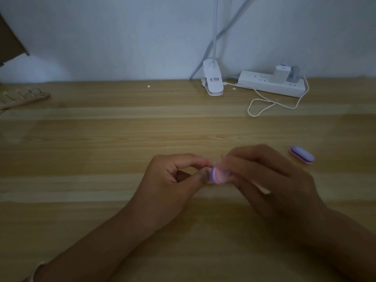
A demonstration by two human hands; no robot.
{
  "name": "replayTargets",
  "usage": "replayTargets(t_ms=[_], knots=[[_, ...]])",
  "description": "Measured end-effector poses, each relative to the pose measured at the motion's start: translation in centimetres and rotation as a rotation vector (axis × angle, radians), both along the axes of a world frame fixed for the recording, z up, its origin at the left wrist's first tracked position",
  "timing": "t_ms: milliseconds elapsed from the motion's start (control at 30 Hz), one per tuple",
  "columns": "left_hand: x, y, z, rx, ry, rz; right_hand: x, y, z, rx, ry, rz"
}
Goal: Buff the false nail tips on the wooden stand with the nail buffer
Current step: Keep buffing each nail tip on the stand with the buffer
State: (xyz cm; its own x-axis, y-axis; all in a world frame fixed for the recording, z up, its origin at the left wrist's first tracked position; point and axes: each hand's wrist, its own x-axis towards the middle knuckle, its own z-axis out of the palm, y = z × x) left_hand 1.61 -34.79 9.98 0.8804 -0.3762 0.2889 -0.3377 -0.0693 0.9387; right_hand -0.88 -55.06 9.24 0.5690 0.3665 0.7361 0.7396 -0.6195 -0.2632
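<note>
My right hand (264, 176) grips a small purple, pink and white nail buffer (279, 176) over the middle of the wooden table. My left hand (173, 180) meets it from the left, thumb and forefinger pinched together right at the buffer's end; whatever they pinch is too small and blurred to make out. The wooden stand (24, 98) with several nail tips on it lies far off at the table's left edge, away from both hands.
A second purple and pink buffer (302, 155) lies on the table (101, 149) to the right of my right hand. At the back by the wall stand a white clip lamp base (212, 81) and a power strip (272, 83) with a looping white cable (262, 104).
</note>
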Motion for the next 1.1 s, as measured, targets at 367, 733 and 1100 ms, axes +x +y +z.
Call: replayTargets(t_ms=[367, 733, 1100], knots=[[0.3, 0.0, -0.2, -0.032, 0.030, 0.032, -0.1, 0.3, 0.0, -0.019, -0.031, 0.015], [0.4, 0.1, -0.2, -0.116, 0.059, -0.061, 1.2, -1.6, 0.3, 0.023, 0.003, -0.162], [0.0, -0.1, -0.1, 0.023, 0.012, 0.034, 0.1, -0.2, -0.1, -0.036, -0.019, 0.018]])
